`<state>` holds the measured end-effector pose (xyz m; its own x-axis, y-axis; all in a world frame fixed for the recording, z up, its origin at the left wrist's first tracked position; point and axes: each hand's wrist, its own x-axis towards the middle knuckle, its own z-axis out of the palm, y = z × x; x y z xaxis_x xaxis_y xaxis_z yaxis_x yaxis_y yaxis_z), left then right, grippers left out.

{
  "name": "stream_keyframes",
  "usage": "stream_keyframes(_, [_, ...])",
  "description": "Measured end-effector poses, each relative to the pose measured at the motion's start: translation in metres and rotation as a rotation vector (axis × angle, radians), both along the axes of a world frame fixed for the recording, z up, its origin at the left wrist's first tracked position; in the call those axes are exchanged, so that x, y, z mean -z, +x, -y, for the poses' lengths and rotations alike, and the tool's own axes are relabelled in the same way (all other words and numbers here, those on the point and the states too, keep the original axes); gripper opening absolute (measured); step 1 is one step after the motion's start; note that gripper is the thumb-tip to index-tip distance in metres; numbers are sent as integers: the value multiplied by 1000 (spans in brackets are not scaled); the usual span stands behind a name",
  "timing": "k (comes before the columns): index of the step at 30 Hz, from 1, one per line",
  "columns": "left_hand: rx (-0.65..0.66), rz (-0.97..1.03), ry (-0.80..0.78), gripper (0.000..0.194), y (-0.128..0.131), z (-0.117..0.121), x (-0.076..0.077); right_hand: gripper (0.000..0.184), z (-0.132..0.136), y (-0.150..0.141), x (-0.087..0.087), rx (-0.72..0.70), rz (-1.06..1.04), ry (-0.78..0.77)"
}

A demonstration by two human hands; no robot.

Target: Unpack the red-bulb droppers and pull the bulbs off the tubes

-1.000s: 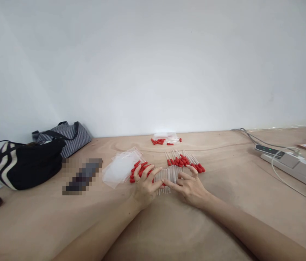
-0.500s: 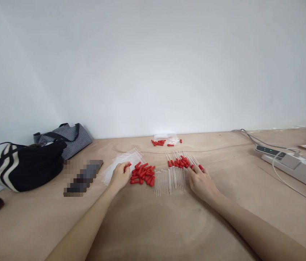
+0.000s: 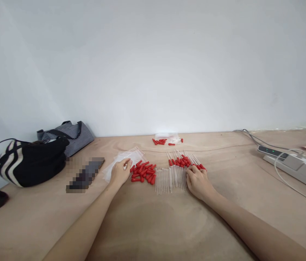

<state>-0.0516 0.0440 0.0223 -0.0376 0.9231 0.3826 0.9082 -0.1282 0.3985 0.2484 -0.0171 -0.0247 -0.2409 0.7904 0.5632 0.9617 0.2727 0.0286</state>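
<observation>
My left hand (image 3: 120, 172) is over the left edge of a pile of red rubber dropper bulbs (image 3: 143, 171), its thumb and forefinger slightly apart and no bulb visible between them. Under and behind it lie clear zip bags (image 3: 122, 156). My right hand (image 3: 199, 182) rests at the right end of a row of clear dropper tubes (image 3: 170, 179), its fingers drawn together against the tubes. Whatever is between those fingertips is hidden. Just behind the row lie several droppers with red bulbs fitted (image 3: 182, 160), their tips pointing away from me.
Near the wall, more red bulbs (image 3: 159, 141) lie beside a clear bag (image 3: 166, 136). On the left are a black bag (image 3: 38, 165), a striped bag (image 3: 80, 139) and a partly blurred phone (image 3: 93, 170). A power strip (image 3: 299, 168) with cables lies on the right.
Red that showed at my left fingertips is gone, and those fingers are now a little apart. My right hand has shifted slightly from the fitted droppers toward the tube row. The view has moved a little.
</observation>
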Motion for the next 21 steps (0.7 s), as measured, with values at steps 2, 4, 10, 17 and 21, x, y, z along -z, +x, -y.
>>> stream_keyframes(2, [46, -14, 58, 29, 10, 2, -3, 22, 1, 0, 0, -7, -13, -20])
stream_keyframes(4, [122, -49, 83, 26, 26, 4, -7, 22, 1, -1, -1, -13, -23, -42])
stream_keyframes(10, [150, -206, -65, 25, 98, -4, -15, 22, 5, 0, -6, 1, -15, 61])
stream_keyframes(17, [17, -210, -354, 34, 155, -39, -9, 19, 9, 0, -14, -20, -72, 152])
stream_keyframes(21, [-7, -199, -461, 38, 168, -48, -7, 18, 9, 0, -16, -25, -101, 135])
